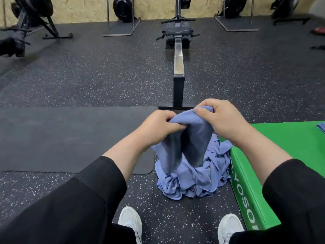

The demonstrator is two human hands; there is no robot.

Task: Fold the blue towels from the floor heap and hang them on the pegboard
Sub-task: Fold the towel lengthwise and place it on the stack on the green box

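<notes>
- The left hand (159,125) curls its fingers round one upper edge of a blue towel (186,138), thumb pinching the cloth against the fingertips.
- The right hand (217,118) grips the opposite upper edge, thumb pressed on top of the fabric, fingers folded behind it.
- The towel is thin and soft with a fine woven surface; it droops between the two hands in a shallow saddle and hangs below them in two limp, creased folds.
- Its lower end reaches the heap of blue towels (195,180) on the floor, a crumpled mound of the same cloth, full of tight wrinkles and gathered pleats.
- The heap lies on the speckled black rubber floor (88,76), just beside a glossy green padded block (249,191) printed with white letters.
- Another piece of blue cloth (321,126) lies on the green block's top at the frame's right edge.
- A smooth dark mat (70,138) with rounded corners lies to the left.
- A rowing machine (178,55) with a brushed metal rail stretches ahead.
- Black sleeves (79,199) cover both forearms; white shoes (131,221) stand below.
</notes>
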